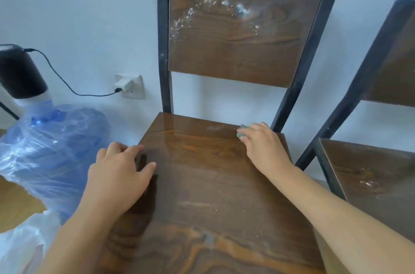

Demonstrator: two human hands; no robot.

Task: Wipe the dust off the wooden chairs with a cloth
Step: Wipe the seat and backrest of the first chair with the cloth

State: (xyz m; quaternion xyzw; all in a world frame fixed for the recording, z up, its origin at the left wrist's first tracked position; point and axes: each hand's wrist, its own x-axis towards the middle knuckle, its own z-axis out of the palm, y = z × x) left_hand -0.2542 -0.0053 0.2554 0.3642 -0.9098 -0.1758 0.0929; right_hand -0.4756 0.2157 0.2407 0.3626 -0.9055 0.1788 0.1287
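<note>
A white wall (78, 4) is filling the background, and against it the nearer wooden chair (213, 184) is standing on its dark metal frame (163, 38). Its seat (202, 172) is looking mostly clean and glossy, though faint pale streaks and a few white specks are showing toward the front and a light smudge is sitting near the back edge. Its backrest (235, 49) is carrying an arc of white dust (215, 7) across the upper half, so that panel appears untouched. A second chair (370, 172) is standing just beside it on the right, with a small white dusty patch on its seat; it too seems yet to be wiped. By this reckoning the task is perhaps a third done: one seat nearly finished, one backrest and the whole other chair left.

To the left, a water bottle wrapped in blue plastic (51, 150) is sitting on the floor with a black pump top (20, 71), its cable running to a wall socket (131, 86).

The left hand (119, 179) is lying flat and open on the seat's left edge, holding nothing and apparently bracing the chair. The right hand (262, 145) is pressing down at the seat's back right corner, fingers curled over a small green cloth (240, 133), of which only a bit is peeking out.
</note>
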